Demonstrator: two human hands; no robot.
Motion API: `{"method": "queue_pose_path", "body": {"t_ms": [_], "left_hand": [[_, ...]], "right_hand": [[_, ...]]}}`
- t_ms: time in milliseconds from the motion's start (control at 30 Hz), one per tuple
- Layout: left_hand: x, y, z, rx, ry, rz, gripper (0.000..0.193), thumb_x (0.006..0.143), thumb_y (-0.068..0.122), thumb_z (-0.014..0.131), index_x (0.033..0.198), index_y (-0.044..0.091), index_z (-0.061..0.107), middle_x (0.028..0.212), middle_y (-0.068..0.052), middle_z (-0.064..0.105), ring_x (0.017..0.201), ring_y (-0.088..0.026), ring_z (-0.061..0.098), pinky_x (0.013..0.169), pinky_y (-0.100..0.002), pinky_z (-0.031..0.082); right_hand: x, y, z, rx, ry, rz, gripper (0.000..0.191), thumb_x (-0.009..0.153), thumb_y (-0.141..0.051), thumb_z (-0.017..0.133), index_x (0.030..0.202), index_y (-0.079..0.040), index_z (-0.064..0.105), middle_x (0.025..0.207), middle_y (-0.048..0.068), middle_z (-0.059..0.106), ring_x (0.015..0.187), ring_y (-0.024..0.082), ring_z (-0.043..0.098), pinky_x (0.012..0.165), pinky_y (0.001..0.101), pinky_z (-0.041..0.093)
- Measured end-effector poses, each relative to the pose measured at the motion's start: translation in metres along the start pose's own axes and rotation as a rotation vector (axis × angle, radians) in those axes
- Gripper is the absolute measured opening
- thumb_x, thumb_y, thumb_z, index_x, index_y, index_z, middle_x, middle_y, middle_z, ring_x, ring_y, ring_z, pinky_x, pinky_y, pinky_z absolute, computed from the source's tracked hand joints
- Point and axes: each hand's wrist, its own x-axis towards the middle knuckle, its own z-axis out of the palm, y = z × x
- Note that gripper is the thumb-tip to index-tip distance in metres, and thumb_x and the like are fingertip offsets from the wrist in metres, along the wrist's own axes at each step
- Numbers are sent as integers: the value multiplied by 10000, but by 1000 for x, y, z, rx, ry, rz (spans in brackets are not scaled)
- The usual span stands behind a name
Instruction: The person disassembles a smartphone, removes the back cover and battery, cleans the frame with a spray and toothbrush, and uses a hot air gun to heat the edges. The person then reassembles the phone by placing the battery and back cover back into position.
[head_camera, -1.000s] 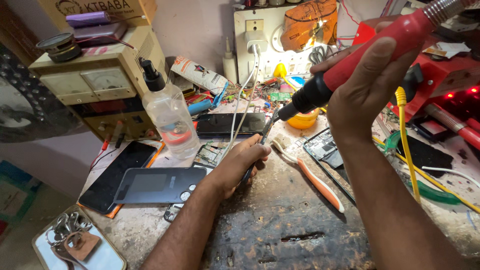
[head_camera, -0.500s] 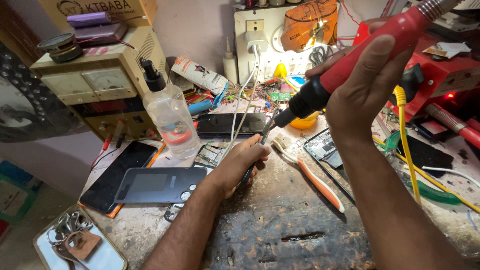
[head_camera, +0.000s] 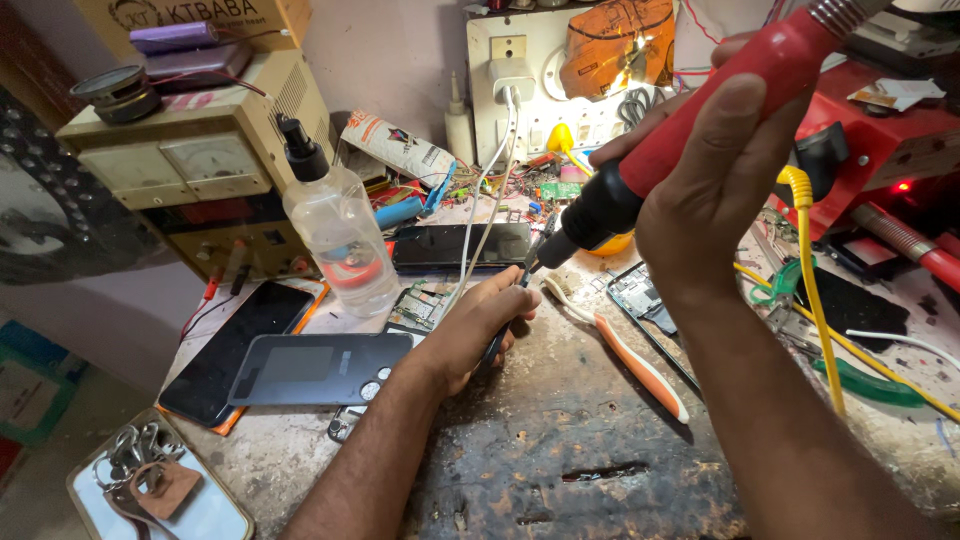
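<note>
Two bare hands worked over a scarred, dark workbench crowded with phone parts. At far left stood a beige bench power supply with an analogue dial, and near it, at the bench's near left corner, lay a bunch of keys on a pale case. Right of these, a black phone lay screen-up, partly overlapped by a grey phone back cover with camera holes. Behind them rose a clear pump bottle with a black nozzle.

The left hand rested on the bench at centre, fingers curled closed around slim dark tweezers, just beside a small green circuit board. Beyond it another dark phone lay flat, crossed by white cables hanging from a wall socket panel.

The right hand was raised above the bench, gripping a red hot-air handpiece with a black nozzle end; the nozzle tilted down-left, its tip just above the left fingertips. Below it lay a toothbrush with an orange handle, near a bare phone frame. At far right sat a red rework station and a yellow cable.
</note>
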Motion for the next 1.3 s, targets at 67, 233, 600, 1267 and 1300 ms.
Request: {"method": "queue_pose_path", "body": {"t_ms": [67,233,600,1267,1300], "left_hand": [[1,0,0,-4,-9,10,305,865,391,575,1017,127,551,845,-13,514,577,-55,431,479,-229,354],[2,-1,0,-8,-7,2,296,861,385,571,1019,135,559,833,-5,520,572,-54,432,472,-225,352],[1,-1,0,-18,-7,0,346,849,396,586,1069,130,575,851,-13,531,576,-55,432,473,-223,348],[0,0,0,11,1,3,368,841,420,583,1052,118,575,837,-9,530,604,-62,439,496,-230,359],[0,0,0,8,0,7,368,841,419,584,1051,117,574,837,-10,530,601,-63,439,493,-232,358]], "right_hand": [[-1,1,1,5,-1,-3,491,1221,-501,395,1392,-42,362,808,96,558,645,208,649,654,307,580],[-2,3,-1,22,11,9,475,1212,-471,386,1409,-40,360,793,95,527,626,207,605,642,317,567],[-1,10,-6,-16,-3,-31,491,1241,-479,376,1502,-74,282,841,98,545,642,197,623,683,335,594],[5,7,-7,-76,-11,-73,448,1245,-479,351,1390,-56,335,768,103,580,652,222,677,656,299,556],[5,7,-7,-74,-11,-72,446,1246,-479,352,1387,-56,337,767,104,578,651,223,675,655,300,558]]}}
